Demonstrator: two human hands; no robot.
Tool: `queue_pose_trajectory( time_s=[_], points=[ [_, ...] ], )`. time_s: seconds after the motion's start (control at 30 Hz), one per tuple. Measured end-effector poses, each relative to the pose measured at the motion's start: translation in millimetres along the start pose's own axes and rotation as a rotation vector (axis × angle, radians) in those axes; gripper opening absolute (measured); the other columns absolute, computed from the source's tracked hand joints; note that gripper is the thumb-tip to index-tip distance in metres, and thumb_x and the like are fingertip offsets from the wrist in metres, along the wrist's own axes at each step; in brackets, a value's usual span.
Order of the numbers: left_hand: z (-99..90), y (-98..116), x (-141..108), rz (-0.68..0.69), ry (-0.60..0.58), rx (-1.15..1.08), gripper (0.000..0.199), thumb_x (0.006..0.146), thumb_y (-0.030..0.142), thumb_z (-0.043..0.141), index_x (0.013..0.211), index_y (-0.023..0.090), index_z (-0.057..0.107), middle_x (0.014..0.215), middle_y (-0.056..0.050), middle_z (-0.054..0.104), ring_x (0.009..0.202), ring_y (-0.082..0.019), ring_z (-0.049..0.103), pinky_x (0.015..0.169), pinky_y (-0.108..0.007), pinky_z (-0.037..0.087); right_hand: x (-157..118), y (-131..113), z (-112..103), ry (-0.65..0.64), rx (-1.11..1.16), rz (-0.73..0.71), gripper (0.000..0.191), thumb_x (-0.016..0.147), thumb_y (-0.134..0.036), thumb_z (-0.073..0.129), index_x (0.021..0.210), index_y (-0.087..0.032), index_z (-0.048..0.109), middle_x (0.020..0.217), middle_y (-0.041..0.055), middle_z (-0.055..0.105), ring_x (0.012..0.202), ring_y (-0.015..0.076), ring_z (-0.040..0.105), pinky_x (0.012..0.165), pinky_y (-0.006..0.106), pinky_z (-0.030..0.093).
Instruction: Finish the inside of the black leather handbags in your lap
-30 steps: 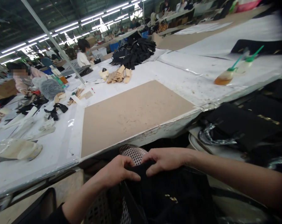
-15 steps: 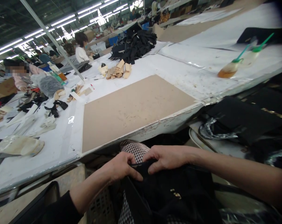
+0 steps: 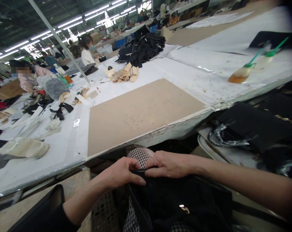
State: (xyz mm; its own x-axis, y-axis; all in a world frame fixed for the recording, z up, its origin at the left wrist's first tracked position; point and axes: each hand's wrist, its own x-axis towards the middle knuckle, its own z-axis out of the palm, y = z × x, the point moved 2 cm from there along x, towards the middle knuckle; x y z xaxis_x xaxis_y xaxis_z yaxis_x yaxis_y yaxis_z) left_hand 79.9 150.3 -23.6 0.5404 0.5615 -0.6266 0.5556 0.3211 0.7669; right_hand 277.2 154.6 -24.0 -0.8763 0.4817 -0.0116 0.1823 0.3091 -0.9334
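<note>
Nearer the left hand (image 3: 123,174) than a moment ago, the right hand (image 3: 168,163) lays its thumb along the top edge of a soft, black, bag-like piece (image 3: 165,193) with a gold-coloured metal fitting (image 3: 184,209). Both pinch that edge, the piece just below their fingers. Dark-and-white checked cloth (image 3: 137,152) shows behind the fingertips, a flat tan sheet (image 3: 146,112) beyond.

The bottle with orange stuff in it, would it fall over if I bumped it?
Maybe not from a gentle bump: the bottle narrows upward and its orange liquid sits low. A push on the long green spout might tip it more easily. It's probably light for its size, since the upper part looks unfilled.
</note>
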Motion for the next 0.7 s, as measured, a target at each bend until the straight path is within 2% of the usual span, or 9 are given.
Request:
queue_pose_trajectory(
  time_s=[0.13, 0.33, 0.53, 0.7],
  points=[
    [-2.2, 2.0, -13.6, 0.03, -0.061, -0.001, 0.026, 0.074, 0.036, 0.072, 0.088, 0.014, 0.074, 0.075, 0.001, 0.063, 0.069, -0.015, 0.051, 0.068, -0.024, 0.04, 0.1, -2.5, 2.7, 0.007, -0.003, 0.011, 0.021, 0.093, -0.023, 0.051, 0.076, -0.015, 0.061, 0.066, -0.0055, 0.046, 0.061, 0.0085, 0.042, 0.06, 0.021, 0.034],
    [0.4, 12.1, -26.3, 0.082, -0.004, 0.098, 0.035, 0.087, 0.045, 0.057, 0.088, 0.014, 0.074, 0.072, 0.0, 0.058, 0.067, -0.015, 0.046, 0.064, -0.025, 0.038, -0.7, -1.9, 4.7, 0.015, 0.003, 0.037, 0.023, 0.093, -0.023, 0.051, 0.072, -0.015, 0.056, 0.065, -0.0059, 0.044, 0.06, 0.0081, 0.041, 0.058, 0.02, 0.033],
    [-2.6, 1.2, -22.0, 0.049, -0.01, 0.158, 0.03, 0.085, 0.041, 0.06, 0.073, 0.013, 0.065, 0.062, 0.004, 0.038, 0.058, -0.01, 0.029, 0.053, -0.024, 0.023, -1.9, -4.9, 5.9, 0.03, -0.036, 0.045, 0.023, 0.093, -0.023, 0.051, 0.071, -0.016, 0.056, 0.063, -0.0065, 0.043, 0.058, 0.0077, 0.04, 0.057, 0.02, 0.032],
    [-3.1, -6.4, -18.3, 0.056, -0.017, 0.156, 0.024, 0.08, 0.035, 0.066, 0.072, 0.012, 0.066, 0.06, 0.005, 0.038, 0.057, -0.009, 0.029, 0.053, -0.024, 0.023, -1.5, -1.4, 6.5, 0.019, -0.063, 0.046, 0.023, 0.092, -0.024, 0.054, 0.072, -0.015, 0.059, 0.062, -0.0063, 0.044, 0.057, 0.0079, 0.041, 0.057, 0.021, 0.031]
  ],
)
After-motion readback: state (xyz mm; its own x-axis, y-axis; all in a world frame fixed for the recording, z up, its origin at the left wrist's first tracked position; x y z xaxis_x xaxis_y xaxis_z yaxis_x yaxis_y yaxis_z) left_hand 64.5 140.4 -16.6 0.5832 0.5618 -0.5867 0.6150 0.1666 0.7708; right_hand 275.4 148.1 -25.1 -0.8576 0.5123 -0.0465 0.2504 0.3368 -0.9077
